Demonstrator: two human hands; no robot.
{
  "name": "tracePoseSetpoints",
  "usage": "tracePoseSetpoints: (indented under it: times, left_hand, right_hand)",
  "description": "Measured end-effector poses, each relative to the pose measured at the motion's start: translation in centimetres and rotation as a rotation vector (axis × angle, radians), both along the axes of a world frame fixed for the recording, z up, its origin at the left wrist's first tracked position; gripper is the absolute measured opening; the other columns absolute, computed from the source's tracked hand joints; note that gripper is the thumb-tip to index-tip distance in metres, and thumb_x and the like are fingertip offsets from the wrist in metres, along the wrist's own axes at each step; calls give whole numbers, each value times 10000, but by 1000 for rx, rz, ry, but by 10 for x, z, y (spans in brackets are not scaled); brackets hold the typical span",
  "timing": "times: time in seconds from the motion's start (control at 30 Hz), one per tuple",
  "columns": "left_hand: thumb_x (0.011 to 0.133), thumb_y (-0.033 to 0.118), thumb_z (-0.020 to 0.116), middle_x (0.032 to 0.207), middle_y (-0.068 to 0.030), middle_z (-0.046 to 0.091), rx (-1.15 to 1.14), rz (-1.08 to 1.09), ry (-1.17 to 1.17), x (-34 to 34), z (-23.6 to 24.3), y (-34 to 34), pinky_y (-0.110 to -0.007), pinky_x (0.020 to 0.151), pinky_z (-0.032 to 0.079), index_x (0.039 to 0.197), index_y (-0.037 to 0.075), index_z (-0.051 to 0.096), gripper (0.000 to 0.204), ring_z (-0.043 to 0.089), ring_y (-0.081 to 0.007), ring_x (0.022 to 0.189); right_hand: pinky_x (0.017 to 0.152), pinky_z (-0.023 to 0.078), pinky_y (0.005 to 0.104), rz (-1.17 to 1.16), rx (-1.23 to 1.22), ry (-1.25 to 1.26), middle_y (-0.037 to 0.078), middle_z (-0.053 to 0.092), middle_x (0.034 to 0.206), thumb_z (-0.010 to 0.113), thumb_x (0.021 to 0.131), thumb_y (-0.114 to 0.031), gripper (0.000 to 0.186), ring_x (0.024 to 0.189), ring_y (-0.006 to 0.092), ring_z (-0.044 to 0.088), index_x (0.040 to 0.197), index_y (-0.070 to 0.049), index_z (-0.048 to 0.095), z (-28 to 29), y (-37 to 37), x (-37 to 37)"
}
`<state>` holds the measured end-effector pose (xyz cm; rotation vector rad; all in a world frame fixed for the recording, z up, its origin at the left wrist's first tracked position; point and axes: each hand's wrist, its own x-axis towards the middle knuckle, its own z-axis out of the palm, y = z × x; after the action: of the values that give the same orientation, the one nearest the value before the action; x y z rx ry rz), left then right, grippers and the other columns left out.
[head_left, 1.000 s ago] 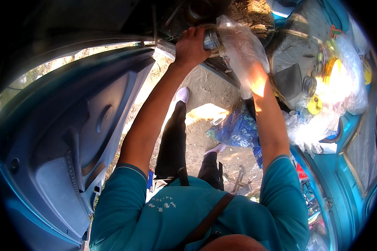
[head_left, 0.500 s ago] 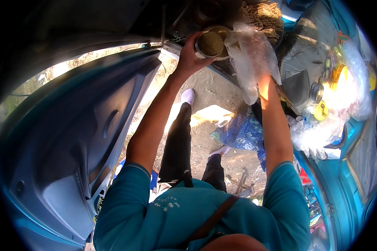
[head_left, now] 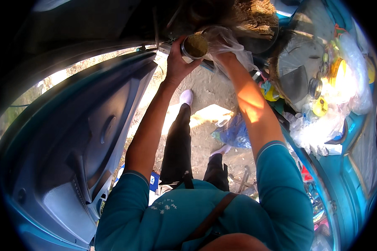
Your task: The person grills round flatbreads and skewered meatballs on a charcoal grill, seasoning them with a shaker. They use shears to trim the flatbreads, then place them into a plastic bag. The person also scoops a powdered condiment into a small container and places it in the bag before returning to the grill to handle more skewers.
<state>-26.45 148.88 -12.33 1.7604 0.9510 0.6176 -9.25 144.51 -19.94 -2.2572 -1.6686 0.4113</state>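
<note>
My left hand (head_left: 176,62) is wrapped round an open round tin (head_left: 195,46). Its mouth faces me, and greenish-yellow powder shows inside. Close on its right, a clear plastic bag (head_left: 238,52) hangs over my right hand (head_left: 224,57). The fingers of that hand are partly hidden by the film and the shade, but they appear closed on the bag. The bag's near side comes right up to the tin's rim.
A bundle of thin brown sticks (head_left: 257,19) lies at the far right of my hands. A vehicle door (head_left: 83,138) stands open on my left. On the right, a jar (head_left: 315,88), a yellow lid (head_left: 320,106) and plastic wrapping (head_left: 308,134) crowd a ledge.
My right hand and the plastic bag have moved left toward the tin. My left hand has shifted slightly left with the tin still in it.
</note>
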Motion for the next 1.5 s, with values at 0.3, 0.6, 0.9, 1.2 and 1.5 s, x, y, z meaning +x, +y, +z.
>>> tracePoseSetpoints:
  times: [0.3,0.6,0.9,1.2,1.5]
  left_hand:
    - [583,176,811,1147,-166,529,58,-27,164,-10,-8,8,-363,892,445,1217,18,412,766,542,-297,1067]
    - [580,196,764,1125,-169,520,180,-135,272,26,14,-2,-398,918,416,1183,49,474,685,495,-338,1080]
    - [584,189,746,1160,-152,493,270,-161,341,51,25,-6,-411,912,425,1197,56,439,699,464,-333,1106]
    - [582,176,756,1117,-159,490,276,-140,289,51,22,-5,-415,885,433,1172,47,453,676,477,-344,1073]
    - [565,190,769,1122,-178,508,304,-91,115,51,2,-6,-405,900,423,1194,46,455,718,492,-352,1061]
  right_hand:
    - [714,494,398,310,-182,-239,133,632,858,563,758,-160,171,845,272,621,878,-64,638,80,3,13]
    - [729,491,338,-278,241,1031,50,599,897,572,826,-242,153,828,221,585,898,-108,597,67,-47,47]
    - [858,455,317,164,109,-84,79,591,1063,565,842,-284,335,991,221,565,1109,-82,561,116,-41,41]
    - [883,441,319,-111,21,481,86,581,1088,540,867,-245,331,1022,229,550,1147,-67,540,131,-46,40]
    - [923,421,265,42,178,432,103,525,1191,497,914,-221,356,1097,183,502,1212,-29,469,115,-69,25]
